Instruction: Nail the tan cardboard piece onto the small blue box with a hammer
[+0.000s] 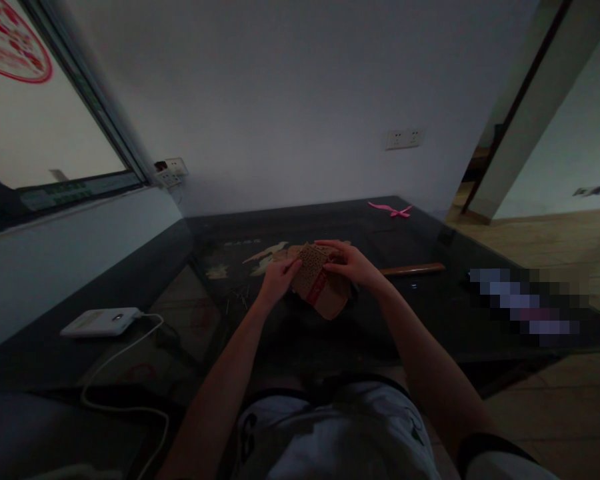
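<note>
Both hands hold a flat, brown, cloth-like piece [329, 297] over the middle of the dark, glossy table [290, 340]. Its upper part has a dense dotted pattern, and a red band crosses it lower down. My left hand [279, 275] pinches its left edge between thumb and fingers. On the upper right side, my right hand [353, 263] grips it, thumb in front and fingers bent over the top. What exactly the piece is, I cannot make out in the dim light. Pale tan shapes [267, 257] show on the tabletop behind my left hand.
A brown stick-like object [415, 269] lies right of my hands. Several thin small pieces [240, 295] lie to the left. A white power bank [103, 322] trails a white cable [125, 408] over the front edge. A pink ribbon [397, 212] rests at the back. A blurred-out object [523, 303] is far right.
</note>
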### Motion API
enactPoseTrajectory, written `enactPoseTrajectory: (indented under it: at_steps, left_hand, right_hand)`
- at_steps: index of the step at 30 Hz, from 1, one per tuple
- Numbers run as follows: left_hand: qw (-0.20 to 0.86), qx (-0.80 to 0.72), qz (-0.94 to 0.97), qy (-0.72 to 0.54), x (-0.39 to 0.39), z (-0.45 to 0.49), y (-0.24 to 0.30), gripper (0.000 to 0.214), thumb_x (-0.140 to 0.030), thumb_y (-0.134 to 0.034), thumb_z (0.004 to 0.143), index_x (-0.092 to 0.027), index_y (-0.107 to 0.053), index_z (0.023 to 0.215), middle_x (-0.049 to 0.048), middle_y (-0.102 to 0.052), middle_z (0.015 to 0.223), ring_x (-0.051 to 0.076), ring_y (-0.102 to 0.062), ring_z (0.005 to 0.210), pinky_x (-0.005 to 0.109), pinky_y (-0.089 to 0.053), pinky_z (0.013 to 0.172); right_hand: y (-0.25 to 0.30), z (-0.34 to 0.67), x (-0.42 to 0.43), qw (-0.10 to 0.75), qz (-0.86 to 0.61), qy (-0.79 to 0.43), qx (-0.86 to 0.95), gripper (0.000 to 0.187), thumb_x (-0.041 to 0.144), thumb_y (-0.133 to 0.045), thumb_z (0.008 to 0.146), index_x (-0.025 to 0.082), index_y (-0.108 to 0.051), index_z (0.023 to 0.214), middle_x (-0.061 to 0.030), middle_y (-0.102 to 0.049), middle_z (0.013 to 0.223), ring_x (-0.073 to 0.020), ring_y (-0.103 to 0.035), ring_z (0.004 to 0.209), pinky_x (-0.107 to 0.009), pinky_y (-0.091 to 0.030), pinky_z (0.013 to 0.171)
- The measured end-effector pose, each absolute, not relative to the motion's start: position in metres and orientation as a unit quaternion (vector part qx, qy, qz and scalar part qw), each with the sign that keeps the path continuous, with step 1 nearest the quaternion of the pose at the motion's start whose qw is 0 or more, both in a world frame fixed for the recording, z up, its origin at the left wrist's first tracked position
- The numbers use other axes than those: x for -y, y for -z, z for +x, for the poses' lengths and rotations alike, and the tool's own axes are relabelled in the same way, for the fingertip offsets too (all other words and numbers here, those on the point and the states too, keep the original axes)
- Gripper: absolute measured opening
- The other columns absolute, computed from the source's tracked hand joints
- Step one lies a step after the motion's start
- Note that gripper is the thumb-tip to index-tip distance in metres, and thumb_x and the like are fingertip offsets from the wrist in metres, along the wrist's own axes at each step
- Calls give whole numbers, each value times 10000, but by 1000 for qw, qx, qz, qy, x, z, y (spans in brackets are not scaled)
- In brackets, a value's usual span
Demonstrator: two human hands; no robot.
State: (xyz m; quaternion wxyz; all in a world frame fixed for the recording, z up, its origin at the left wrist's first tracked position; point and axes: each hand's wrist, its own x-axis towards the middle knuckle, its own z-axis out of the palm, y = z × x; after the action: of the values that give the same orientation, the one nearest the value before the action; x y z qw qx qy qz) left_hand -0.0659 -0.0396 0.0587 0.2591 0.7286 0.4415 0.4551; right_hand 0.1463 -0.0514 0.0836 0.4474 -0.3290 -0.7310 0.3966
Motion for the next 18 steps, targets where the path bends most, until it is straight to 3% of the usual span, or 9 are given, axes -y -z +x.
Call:
enactPoseTrajectory:
  at_steps: [3, 6, 10, 14, 18]
  left_hand:
    - [280, -430, 701, -495, 35, -69, -57, 532, -579, -408, 842, -140, -618, 627, 17, -537, 516, 133, -503, 485, 234, -372, 442]
    - [302, -434, 648, -548, 28, -78, -56, 563, -548, -286, 894, -140, -647, 754, 34, -597, 572, 122, -508, 464, 239, -394, 460]
    - [130, -485, 656, -563, 19, -87, -53, 292, -365, -454, 868, -167, -658, 802, 51, -666, 780, 154, -594, 718, 268, -460, 669]
    - [7, -490, 709, -508, 12, -88, -44, 178, -200, -502, 832, -193, -659, 917, 57, -660, 955, 192, -570, 958, 358, -415, 905]
    - [10, -493, 720, -489, 2, -90, -33, 291, -135, -409, 860, -184, -628, 1045, 78, -628, 1080, 196, -536, 1060, 383, -399, 963]
  right_hand:
    - [-87, 152, 51, 462, -319, -421, 713, 580, 201, -640, 718, 220, -512, 1283, -21, -665, 899, -152, -614, 787, -294, -491, 724]
    - [-88, 167, 41, 560, -354, -421, 620, 546, 211, -642, 704, 229, -549, 1242, -20, -674, 893, -152, -621, 757, -297, -499, 711]
    - [-93, 187, 19, 661, -375, -407, 507, 471, 220, -669, 654, 212, -622, 1122, -43, -674, 993, -164, -631, 807, -297, -511, 712]
    - [-100, 181, -2, 594, -387, -443, 548, 461, 210, -657, 673, 180, -618, 1131, -72, -665, 1080, -155, -637, 796, -298, -525, 697]
    - [-97, 150, -19, 465, -411, -398, 675, 415, 179, -590, 757, 142, -605, 1170, -97, -664, 1112, -149, -641, 850, -313, -521, 776]
